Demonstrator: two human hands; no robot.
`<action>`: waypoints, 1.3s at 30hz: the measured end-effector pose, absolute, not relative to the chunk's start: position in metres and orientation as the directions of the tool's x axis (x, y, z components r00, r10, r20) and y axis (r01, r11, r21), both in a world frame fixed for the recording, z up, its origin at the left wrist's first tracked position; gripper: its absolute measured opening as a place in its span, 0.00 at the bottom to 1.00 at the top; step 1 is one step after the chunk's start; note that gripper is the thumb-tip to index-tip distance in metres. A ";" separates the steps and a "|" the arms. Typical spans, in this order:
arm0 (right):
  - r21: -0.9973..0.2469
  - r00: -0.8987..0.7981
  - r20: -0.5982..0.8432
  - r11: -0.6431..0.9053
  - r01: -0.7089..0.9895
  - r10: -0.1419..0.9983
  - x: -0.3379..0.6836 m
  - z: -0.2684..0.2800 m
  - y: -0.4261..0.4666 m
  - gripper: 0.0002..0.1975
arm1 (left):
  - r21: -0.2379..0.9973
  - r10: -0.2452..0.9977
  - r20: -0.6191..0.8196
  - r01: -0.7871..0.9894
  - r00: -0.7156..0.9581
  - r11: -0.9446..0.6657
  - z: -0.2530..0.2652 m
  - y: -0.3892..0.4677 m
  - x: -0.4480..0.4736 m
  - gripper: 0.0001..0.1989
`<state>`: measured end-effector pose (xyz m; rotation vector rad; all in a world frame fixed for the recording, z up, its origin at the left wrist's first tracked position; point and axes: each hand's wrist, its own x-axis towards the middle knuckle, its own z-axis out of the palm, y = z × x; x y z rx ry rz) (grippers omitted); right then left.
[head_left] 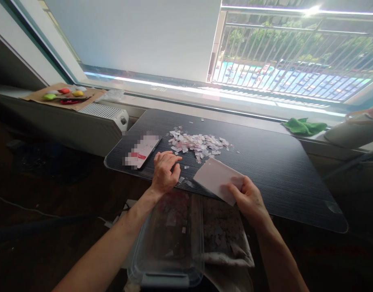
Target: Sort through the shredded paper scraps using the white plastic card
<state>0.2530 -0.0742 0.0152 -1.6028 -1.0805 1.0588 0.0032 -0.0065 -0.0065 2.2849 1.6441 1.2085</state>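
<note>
My right hand grips a flat, pale, roughly rectangular card at its right end, thumb on top. Its far edge is close to a heap of small torn paper pieces on the dark table. My left hand rests at the table's near edge, loosely bent, thumb apart from the fingers, with nothing in it. A few stray scraps lie between the two hands. Below the edge stands a clear plastic box with some bits of paper inside.
A phone, partly blurred out, lies left of my left hand. Beside the box is a stained cloth. A green cloth sits on the windowsill. Coloured lumps lie on brown paper above the radiator.
</note>
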 end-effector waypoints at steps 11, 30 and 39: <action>-0.951 0.214 -0.219 -0.257 0.174 0.952 0.245 0.017 -0.077 0.15 | 0.472 0.836 0.535 0.778 0.122 -0.415 -0.005 -0.007 0.003 0.12; -0.901 0.298 -0.017 -0.144 0.409 0.954 0.232 0.018 -0.029 0.13 | 0.569 0.803 0.596 0.689 0.031 -0.449 -0.009 -0.001 -0.002 0.11; -0.957 0.085 -0.118 -0.136 0.257 0.989 0.226 0.013 -0.032 0.14 | 0.626 0.829 0.559 0.660 -0.008 -0.415 -0.008 -0.002 -0.002 0.13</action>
